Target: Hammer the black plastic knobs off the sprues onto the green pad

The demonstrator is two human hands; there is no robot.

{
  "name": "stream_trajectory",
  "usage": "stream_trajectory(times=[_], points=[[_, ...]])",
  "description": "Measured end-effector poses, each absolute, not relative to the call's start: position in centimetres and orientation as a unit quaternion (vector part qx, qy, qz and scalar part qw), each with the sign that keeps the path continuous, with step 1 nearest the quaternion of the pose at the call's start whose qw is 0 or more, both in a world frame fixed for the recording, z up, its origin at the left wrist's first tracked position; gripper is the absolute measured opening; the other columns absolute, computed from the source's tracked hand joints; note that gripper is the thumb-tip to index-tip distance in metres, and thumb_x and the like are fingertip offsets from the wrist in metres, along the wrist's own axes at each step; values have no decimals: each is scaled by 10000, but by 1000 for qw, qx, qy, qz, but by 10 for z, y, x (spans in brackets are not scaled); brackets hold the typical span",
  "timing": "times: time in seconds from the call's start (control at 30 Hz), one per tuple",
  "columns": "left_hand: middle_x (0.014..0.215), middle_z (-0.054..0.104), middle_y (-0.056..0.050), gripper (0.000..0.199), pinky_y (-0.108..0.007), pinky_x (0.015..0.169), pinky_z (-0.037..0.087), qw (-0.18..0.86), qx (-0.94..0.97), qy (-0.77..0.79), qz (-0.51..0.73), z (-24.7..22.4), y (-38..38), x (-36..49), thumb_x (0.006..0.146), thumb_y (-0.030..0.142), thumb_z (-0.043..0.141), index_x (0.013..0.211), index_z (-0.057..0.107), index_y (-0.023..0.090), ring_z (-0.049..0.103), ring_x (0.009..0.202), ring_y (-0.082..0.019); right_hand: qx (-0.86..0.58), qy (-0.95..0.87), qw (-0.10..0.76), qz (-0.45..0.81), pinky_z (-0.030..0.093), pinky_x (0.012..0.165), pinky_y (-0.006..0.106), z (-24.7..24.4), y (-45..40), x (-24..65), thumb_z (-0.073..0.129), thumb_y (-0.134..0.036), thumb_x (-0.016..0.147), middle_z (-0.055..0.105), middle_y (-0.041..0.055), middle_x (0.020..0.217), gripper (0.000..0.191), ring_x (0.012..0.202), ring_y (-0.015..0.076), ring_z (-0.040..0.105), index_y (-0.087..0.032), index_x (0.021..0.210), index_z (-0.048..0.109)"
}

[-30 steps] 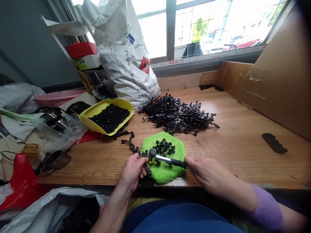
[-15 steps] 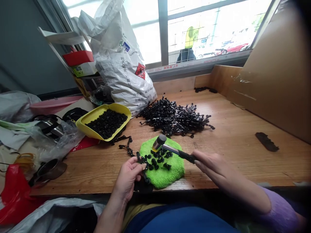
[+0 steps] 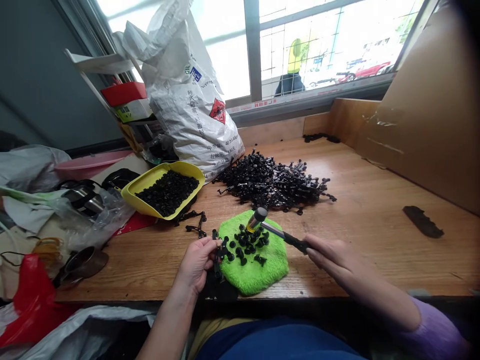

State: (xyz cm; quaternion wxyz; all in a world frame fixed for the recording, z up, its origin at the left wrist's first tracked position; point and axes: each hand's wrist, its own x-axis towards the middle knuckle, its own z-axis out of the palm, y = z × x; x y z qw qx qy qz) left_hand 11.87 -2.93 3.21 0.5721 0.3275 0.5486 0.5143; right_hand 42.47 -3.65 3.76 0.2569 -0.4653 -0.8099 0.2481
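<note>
My right hand (image 3: 332, 257) is closed round the black grip of a mallet (image 3: 275, 231). The mallet's cylindrical head, black-topped with a yellow lower end, is over small black round parts (image 3: 250, 244) on a bright green cloth (image 3: 258, 280). At the cloth's left edge, my left hand (image 3: 198, 259) pinches a strip of black plastic parts (image 3: 218, 264); the fingers hide some of it. Whether the mallet head touches the parts beneath it I cannot tell.
Behind the cloth lies a large heap of black parts (image 3: 273, 182). A yellow scoop tray (image 3: 174, 215) holds more of them. A white sack (image 3: 187, 110) leans by the window, cardboard (image 3: 423, 115) stands at right, and a small metal pot (image 3: 86, 262) is at left.
The mallet head has shifted right, to the far side of the loose parts. My left hand's fingers have moved slightly up and left with the strip. The view has shifted slightly.
</note>
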Motion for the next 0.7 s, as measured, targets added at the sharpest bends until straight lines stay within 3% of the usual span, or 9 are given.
stream_trajectory(times=[0.3, 0.7], points=[[530, 505, 18, 229, -123, 312, 124, 575, 342, 571, 476, 35, -24, 119, 571, 243, 733, 643, 572, 96, 384, 384, -20, -489, -793, 239, 273, 424, 687, 326, 38, -39, 425, 309, -371, 925, 605, 55, 854, 280, 796, 230, 548, -231, 971, 547], [464, 472, 44, 187, -124, 319, 184, 560, 352, 603, 446, 42, -22, 127, 555, 204, 725, 602, 578, 98, 326, 334, -5, -447, -823, 242, 254, 423, 657, 277, 39, -33, 422, 335, -337, 928, 615, 42, 896, 242, 789, 199, 560, -238, 991, 546]])
